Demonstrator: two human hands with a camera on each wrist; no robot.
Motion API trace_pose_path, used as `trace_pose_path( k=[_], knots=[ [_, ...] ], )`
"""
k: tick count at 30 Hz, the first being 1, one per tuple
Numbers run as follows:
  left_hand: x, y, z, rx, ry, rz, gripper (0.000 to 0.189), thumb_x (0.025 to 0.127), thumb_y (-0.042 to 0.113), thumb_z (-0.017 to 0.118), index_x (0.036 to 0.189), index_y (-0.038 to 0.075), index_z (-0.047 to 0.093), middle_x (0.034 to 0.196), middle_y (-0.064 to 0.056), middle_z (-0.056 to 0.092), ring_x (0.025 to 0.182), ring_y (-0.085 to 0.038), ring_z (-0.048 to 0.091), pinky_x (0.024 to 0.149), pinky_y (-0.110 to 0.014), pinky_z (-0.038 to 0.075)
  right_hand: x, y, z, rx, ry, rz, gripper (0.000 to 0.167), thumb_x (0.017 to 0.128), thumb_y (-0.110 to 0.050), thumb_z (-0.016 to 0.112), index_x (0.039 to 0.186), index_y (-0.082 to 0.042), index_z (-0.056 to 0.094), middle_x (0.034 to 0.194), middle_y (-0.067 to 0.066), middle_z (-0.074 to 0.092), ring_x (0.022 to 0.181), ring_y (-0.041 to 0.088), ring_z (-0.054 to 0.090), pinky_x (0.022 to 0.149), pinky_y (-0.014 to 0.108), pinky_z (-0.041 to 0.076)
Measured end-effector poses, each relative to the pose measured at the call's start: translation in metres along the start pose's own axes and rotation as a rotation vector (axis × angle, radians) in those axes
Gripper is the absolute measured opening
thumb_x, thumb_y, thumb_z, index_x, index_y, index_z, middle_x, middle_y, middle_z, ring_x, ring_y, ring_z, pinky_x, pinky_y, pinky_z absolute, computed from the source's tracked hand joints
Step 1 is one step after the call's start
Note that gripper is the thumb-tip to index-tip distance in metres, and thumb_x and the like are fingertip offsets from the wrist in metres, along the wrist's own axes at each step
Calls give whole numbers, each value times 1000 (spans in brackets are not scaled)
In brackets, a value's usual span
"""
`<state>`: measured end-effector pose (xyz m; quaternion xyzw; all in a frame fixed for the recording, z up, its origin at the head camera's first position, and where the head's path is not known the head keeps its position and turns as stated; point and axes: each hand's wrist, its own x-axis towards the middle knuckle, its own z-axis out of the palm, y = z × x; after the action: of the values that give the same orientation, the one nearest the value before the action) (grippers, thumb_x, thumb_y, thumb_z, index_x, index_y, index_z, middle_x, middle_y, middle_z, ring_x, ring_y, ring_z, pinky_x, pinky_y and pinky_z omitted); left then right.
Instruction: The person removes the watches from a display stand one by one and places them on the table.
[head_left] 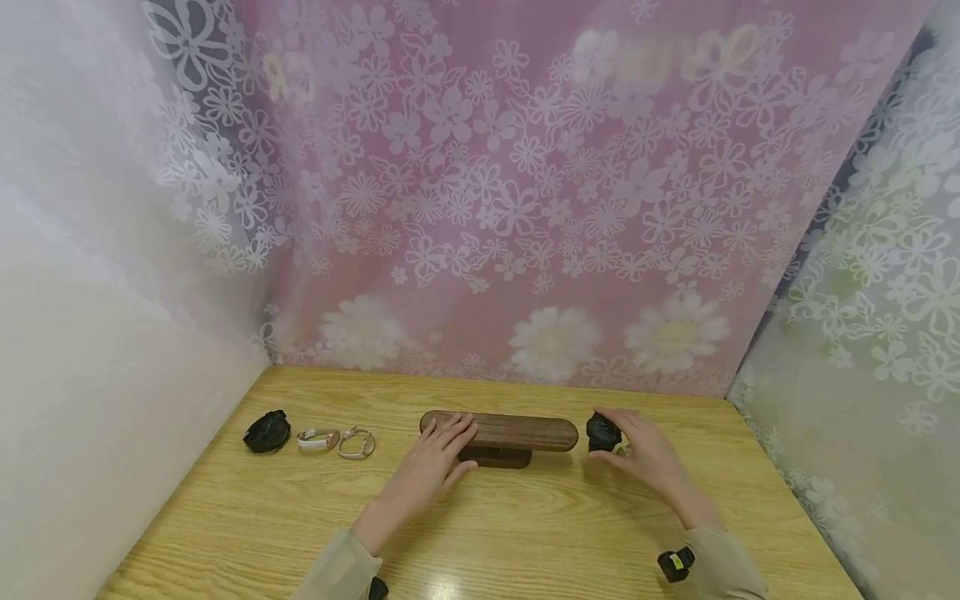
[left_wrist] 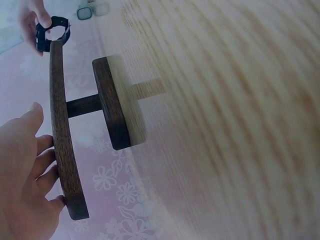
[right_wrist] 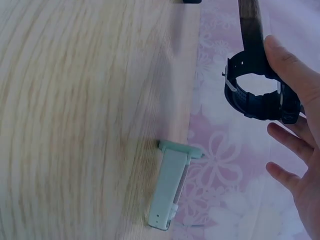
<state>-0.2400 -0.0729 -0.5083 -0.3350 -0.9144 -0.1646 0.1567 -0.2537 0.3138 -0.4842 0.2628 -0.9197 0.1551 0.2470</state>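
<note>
A dark wooden T-bar watch stand [head_left: 517, 432] stands on the table, its rounded bar raised above a small base [left_wrist: 112, 107]. My left hand [head_left: 431, 462] rests on the left end of the bar with fingers stretched out. Off the bar's right end, my right hand [head_left: 648, 454] pinches a black watch [head_left: 603, 432] between thumb and fingers. In the right wrist view its strap [right_wrist: 250, 102] forms a closed loop that overlaps the bar's end [right_wrist: 250, 25]. A pale green watch [right_wrist: 170, 185] stands on the table near the right hand.
Left of the stand lie another black watch [head_left: 267, 432] and two light-strapped watches [head_left: 318, 439]. A flowered pink curtain [head_left: 510, 208] hangs behind the wooden table [head_left: 525, 533], with pale curtains at both sides. A black wrist camera [head_left: 675, 564] sits by the right sleeve.
</note>
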Motion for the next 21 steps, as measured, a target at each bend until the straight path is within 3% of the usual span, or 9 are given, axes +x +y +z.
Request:
trace_pose_path(
  k=[10,21],
  knots=[
    [0,0,-1,-31,1,0,61,104,37,57,155,8,42,162,-8,36,151,-25,31,125,-51,22,-12,13,-16,-18,12,46,80,70,-25,92,140,-7,59,123,19,67,109,42,63,84,61,55],
    [1,0,-2,-8,-5,2,61,104,36,58,155,8,41,162,-8,35,151,-25,31,125,-51,22,-24,35,-46,-46,10,87,78,72,-22,92,140,-5,57,123,22,65,109,44,61,86,64,52]
  ],
)
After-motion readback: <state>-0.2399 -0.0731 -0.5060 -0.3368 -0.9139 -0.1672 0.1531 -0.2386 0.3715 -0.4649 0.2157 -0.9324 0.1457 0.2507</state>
